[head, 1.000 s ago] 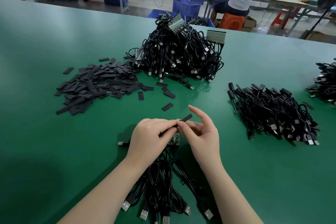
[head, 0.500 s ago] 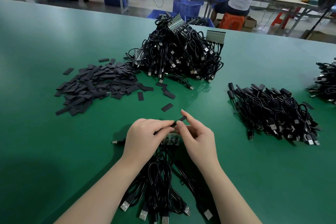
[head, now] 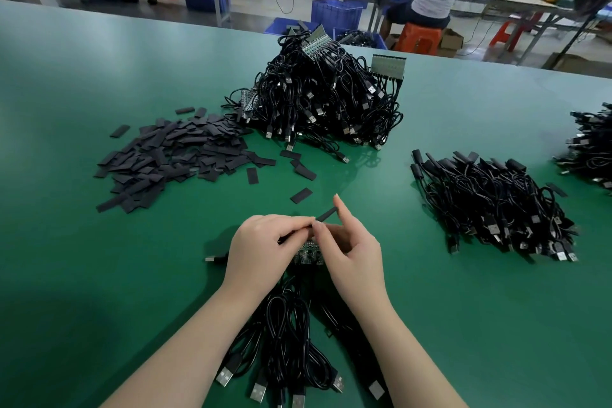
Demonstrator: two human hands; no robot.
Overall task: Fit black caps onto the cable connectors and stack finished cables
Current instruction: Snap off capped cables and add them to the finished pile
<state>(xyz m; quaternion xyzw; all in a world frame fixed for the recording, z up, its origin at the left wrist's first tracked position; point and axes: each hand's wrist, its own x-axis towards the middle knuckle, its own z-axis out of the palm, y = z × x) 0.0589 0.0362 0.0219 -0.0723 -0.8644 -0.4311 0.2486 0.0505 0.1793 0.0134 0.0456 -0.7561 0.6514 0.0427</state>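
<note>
My left hand (head: 265,242) and my right hand (head: 354,252) meet over a bundle of black USB cables (head: 288,341) that ends in a small green circuit board strip (head: 308,253). Both hands pinch one flat black cap (head: 326,214), which sticks up and to the right between the fingertips. My right index finger points up beside it. A heap of loose black caps (head: 172,156) lies at the left. A large pile of uncapped cables (head: 324,99) sits behind. A stack of capped cables (head: 496,205) lies at the right.
Single caps (head: 301,194) lie scattered on the green table (head: 99,275) just beyond my hands. Another cable pile (head: 592,146) sits at the far right edge. Behind the table a person on an orange stool (head: 417,38) works at benches with blue crates.
The hands have shifted slightly toward me with the cap. The cap sits lower between the fingertips, close above the circuit board strip.
</note>
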